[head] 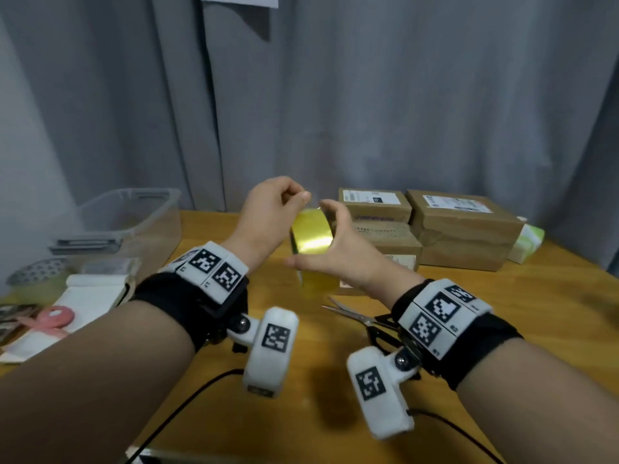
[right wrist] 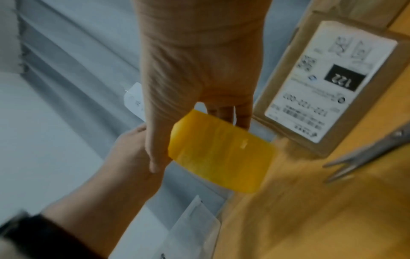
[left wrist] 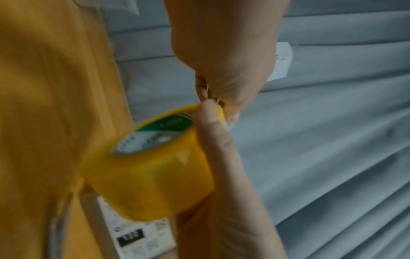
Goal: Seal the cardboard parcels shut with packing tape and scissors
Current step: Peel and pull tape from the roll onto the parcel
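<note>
My right hand grips the yellow roll of packing tape up in the air above the wooden table, thumb & fingers round its rim, while my left hand pinches at the top edge w/ thumb & forefinger, prob. the tape's loose end, though I can't make out the end itself. Best way imo: keep the roll steady, peel slow & straight so the strip doesn't split or fold on itself. The brown cardboard parcels sit stacked at the table's back, steel scissors lying near my right wrist for the cut.
</note>
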Demonstrator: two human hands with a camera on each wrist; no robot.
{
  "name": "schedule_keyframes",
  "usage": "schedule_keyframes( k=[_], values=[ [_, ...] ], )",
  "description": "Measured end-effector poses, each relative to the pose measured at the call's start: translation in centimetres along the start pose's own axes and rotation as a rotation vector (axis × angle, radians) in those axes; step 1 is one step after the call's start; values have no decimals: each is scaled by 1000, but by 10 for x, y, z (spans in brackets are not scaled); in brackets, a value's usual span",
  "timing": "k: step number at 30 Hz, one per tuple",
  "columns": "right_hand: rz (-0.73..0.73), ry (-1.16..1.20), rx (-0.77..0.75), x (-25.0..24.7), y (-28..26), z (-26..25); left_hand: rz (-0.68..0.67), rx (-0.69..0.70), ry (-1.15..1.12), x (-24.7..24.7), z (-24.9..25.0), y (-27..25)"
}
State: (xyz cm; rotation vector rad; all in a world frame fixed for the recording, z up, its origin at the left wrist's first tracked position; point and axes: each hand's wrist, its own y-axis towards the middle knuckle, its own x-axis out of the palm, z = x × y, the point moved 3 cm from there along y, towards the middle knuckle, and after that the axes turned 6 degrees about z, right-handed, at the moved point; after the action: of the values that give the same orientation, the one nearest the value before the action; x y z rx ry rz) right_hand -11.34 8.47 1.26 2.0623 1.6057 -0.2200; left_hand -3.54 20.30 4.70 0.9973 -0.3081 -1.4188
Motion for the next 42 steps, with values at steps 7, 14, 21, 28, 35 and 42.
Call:
schedule_keyframes(
  k=[7, 14, 21, 28, 35, 42],
  values=[
    [305, -106, -148, -100, -2, -29, 42, -272, -221, 9, 38, 39],
    [336, -87, -249, -140, 21, -23, -81, -585, -382, 60, 45, 59],
    [481, -277, -73, -148, 70, -28, -104, -628, -430, 84, 27, 58],
    [163, -994, -5, -145, 109, -32, 26, -628, -328, 70, -27, 60],
    [-107, -1304, 77, -114, 125, -19, -176, -870, -350, 99, -57, 21],
    [32, -1376, -121, -94, 123, -1, -204, -999, -333, 112, -74, -6]
  ],
)
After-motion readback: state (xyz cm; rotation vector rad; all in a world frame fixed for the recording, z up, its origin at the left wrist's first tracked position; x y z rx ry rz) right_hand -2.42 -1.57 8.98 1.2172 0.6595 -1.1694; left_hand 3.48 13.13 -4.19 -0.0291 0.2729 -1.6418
